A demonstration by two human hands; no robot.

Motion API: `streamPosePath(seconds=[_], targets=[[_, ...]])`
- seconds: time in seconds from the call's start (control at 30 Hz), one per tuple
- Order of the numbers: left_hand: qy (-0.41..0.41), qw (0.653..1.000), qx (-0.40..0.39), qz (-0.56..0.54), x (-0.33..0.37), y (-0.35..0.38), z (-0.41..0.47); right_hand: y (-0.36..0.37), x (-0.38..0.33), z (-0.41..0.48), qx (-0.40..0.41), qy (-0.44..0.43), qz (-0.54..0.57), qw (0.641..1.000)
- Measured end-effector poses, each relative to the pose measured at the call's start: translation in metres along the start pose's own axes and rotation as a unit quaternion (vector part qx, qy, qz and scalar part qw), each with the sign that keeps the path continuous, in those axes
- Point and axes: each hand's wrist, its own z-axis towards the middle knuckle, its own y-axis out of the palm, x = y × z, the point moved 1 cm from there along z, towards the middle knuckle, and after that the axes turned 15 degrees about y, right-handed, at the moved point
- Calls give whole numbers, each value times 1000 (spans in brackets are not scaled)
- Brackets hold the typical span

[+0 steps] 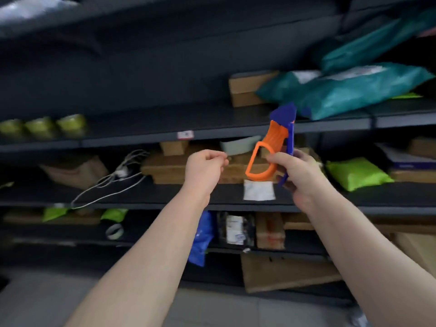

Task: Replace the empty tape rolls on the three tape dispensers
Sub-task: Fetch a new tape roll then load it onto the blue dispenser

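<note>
Dark metal shelving (151, 135) filled the head view, blurred throughout by camera motion. On the upper-middle shelf, three yellow-green tape rolls (42, 127) stood in a row at far left; their detail could not be made out. Teal mailer bags (349, 90) lay piled at upper right, partly cut off by the frame edge, with a cardboard box (245, 88) half hidden behind them. One shelf lower sat flat cardboard (165, 168), a tangle of white cables (113, 178) and a lime-green parcel (356, 172).

The right hand (299, 175) was closed around the lower body of an orange and blue tape dispenser (271, 152), held upright in front of the shelves. Its blue top overlapped the teal bags; its lower blue part was largely hidden by the fingers. Whether a roll sat in it could not be told.

The left hand (205, 168), just beside the dispenser but not touching it, had its grip pinched nearly closed, thumb against forefinger. Whether anything lay between them could not be told.

A loose tape roll (115, 231) lay on a lower shelf, indistinct.
</note>
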Motion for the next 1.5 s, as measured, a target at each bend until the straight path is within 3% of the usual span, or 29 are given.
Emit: streamPosePath(seconds=[0.37,0.77,1.23,1.5], targets=[[-20,990,128,61,-66,-238,43,251,40,11,-150,28,-43,987],[-58,963,236,121,-130,-372,176,389,22,90,-220,29,-68,973],[-75,939,201,269,-180,-450,328,505,9,196,-251,18,-126,959],[-35,895,31,443,-211,-472,398,542,23,210,-208,6,-127,970]])
